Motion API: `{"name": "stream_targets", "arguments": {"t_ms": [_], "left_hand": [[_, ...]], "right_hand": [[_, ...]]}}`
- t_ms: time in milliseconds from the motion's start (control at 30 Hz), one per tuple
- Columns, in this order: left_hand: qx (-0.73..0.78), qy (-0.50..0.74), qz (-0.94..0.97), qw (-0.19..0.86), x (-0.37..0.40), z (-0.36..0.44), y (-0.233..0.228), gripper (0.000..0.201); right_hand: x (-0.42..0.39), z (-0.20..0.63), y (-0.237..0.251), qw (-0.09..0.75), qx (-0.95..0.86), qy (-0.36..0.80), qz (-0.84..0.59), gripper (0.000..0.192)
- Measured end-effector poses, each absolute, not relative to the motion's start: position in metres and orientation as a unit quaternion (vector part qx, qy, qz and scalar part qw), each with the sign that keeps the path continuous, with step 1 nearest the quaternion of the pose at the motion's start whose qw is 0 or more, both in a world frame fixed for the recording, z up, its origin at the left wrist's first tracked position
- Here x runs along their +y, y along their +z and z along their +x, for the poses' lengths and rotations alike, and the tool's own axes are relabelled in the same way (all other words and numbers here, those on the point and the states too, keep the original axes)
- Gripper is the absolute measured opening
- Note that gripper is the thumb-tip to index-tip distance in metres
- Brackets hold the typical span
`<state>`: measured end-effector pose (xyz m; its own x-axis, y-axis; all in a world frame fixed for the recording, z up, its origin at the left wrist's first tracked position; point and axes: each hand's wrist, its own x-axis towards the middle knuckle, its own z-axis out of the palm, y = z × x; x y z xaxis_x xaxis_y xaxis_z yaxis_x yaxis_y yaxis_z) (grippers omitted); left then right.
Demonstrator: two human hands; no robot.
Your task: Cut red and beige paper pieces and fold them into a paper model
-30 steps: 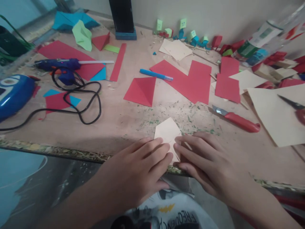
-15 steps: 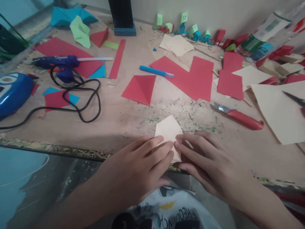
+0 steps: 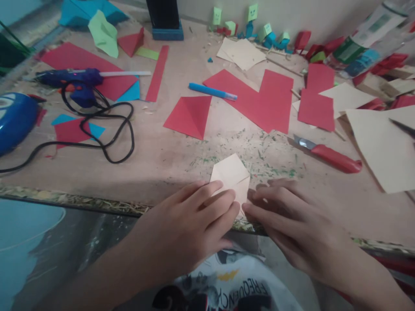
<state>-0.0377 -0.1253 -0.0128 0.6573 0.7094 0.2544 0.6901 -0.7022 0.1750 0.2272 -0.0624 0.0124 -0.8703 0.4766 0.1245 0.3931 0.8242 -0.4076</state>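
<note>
A small piece of cream paper (image 3: 231,167), with fold lines and a pointed top, lies at the table's front edge. My left hand (image 3: 197,220) rests on its lower left part with the fingers stretched out, hiding some of it. At the paper's lower right edge is my right hand (image 3: 292,220); its fingers are apart, and one fingertip meets or nearly meets the edge. The right thumb is mostly hidden under that hand. Just above the paper, a folded red paper (image 3: 191,116) sits on the table.
A red-handled knife (image 3: 337,157) lies to the right, its blade pointing left. Red paper (image 3: 272,101) and a blue pen (image 3: 212,91) are further back. At left are a glue gun (image 3: 74,77) and its looped black cord (image 3: 129,134). Small paper figures (image 3: 252,15) stand along the wall.
My right hand has shifted slightly right and its upper fingers have come off the paper, uncovering a fold line. The left hand stays on the paper. The view has shifted slightly.
</note>
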Motion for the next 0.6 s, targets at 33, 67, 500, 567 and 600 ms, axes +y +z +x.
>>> {"name": "stream_targets", "arguments": {"t_ms": [33,67,500,567,600], "left_hand": [[0.384,0.150,0.910,0.031,-0.1255,-0.0376,-0.0129,0.052],[0.385,0.147,0.911,0.030,-0.1258,-0.0374,-0.0132,0.053],[0.386,0.140,0.912,0.023,-0.1268,-0.0366,-0.0150,0.053],[0.387,0.140,0.911,0.023,-0.1271,-0.0367,-0.0147,0.053],[0.388,0.140,0.911,0.023,-0.1271,-0.0368,-0.0146,0.052]], "right_hand": [[-0.0623,0.2271,0.0124,0.112,-0.948,0.192,-0.228,0.035],[-0.0622,0.2272,0.0125,0.113,-0.947,0.196,-0.228,0.036],[-0.0603,0.2254,0.0116,0.121,-0.940,0.230,-0.219,0.041],[-0.0608,0.2266,0.0111,0.122,-0.942,0.224,-0.219,0.041],[-0.0610,0.2273,0.0109,0.122,-0.944,0.218,-0.217,0.042]]}}
